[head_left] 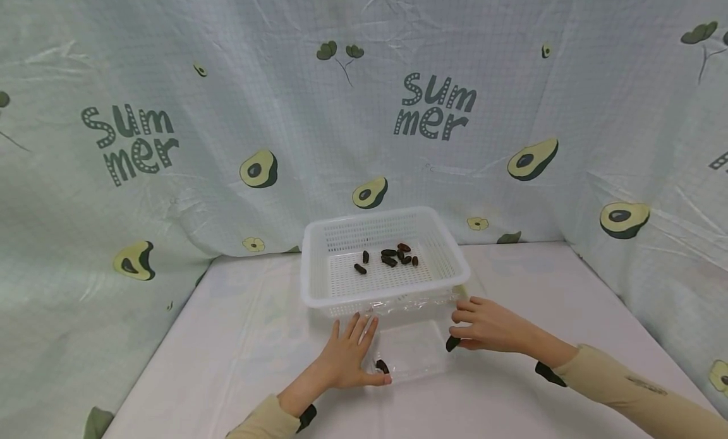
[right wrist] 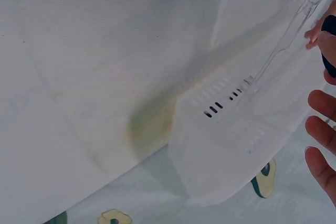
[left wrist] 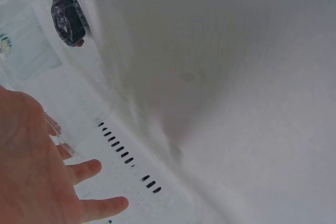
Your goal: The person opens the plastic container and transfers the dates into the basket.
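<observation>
A clear plastic box (head_left: 414, 338) lies on the table between my hands, its raised lid leaning toward the basket. Inside its near left corner sits one dark, oblong, wrinkled date (head_left: 382, 367), also visible through the plastic in the left wrist view as a shiny dark date (left wrist: 67, 20). My left hand (head_left: 344, 360) spreads its fingers along the box's left side, thumb by the near corner. At the right side of the box, my right hand (head_left: 491, 325) pinches another dark date (head_left: 452, 343) between thumb and index finger; the other fingers are loosely bent.
Right behind the box stands a white perforated plastic basket (head_left: 387, 298), holding several more dark dates (head_left: 389, 261) scattered on its floor. A pale cloth covers the table (head_left: 250, 325). Printed curtains (head_left: 318, 123) with avocados rise at the back and sides.
</observation>
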The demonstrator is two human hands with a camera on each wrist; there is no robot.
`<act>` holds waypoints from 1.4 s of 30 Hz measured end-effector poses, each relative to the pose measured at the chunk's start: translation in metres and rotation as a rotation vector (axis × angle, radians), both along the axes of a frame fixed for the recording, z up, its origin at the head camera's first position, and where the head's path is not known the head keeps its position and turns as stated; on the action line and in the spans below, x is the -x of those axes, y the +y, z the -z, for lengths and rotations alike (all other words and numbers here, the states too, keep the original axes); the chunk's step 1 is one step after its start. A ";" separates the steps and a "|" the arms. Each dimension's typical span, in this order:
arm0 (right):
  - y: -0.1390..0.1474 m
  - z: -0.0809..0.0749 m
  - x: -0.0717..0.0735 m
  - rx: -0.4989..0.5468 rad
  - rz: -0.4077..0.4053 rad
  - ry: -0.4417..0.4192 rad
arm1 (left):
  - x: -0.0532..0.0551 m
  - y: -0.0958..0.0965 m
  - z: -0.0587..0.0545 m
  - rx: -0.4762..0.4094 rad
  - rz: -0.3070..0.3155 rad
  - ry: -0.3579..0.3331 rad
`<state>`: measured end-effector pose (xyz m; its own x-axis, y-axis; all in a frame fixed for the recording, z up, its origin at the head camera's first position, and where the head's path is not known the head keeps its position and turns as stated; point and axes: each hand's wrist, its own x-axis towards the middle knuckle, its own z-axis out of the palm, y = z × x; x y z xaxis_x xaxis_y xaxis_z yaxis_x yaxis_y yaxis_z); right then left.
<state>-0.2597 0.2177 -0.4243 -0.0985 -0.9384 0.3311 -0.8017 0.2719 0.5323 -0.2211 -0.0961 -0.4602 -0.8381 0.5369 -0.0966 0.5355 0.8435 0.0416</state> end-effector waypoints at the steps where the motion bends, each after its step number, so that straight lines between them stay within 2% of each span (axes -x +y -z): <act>1: 0.002 0.000 0.000 0.004 0.003 -0.005 | 0.000 0.000 0.000 -0.003 0.000 -0.001; 12: 0.024 -0.007 0.001 0.048 0.022 -0.011 | 0.001 0.001 0.002 -0.015 -0.005 -0.006; 20: 0.046 -0.020 0.009 0.077 0.061 -0.021 | 0.000 0.001 -0.001 -0.017 -0.002 -0.005; 31: 0.063 -0.041 0.040 0.164 0.128 -0.015 | 0.001 0.002 0.002 -0.009 -0.007 -0.013; 36: 0.058 -0.050 0.055 0.174 0.160 -0.020 | 0.000 0.002 0.002 -0.005 -0.003 -0.004; 42: 0.045 -0.056 0.071 0.194 0.160 -0.017 | 0.000 0.000 0.001 -0.009 0.003 -0.003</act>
<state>-0.3309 0.2627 -0.3683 -0.2481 -0.8294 0.5005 -0.7484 0.4922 0.4446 -0.2213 -0.0957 -0.4616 -0.8364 0.5399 -0.0945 0.5376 0.8417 0.0505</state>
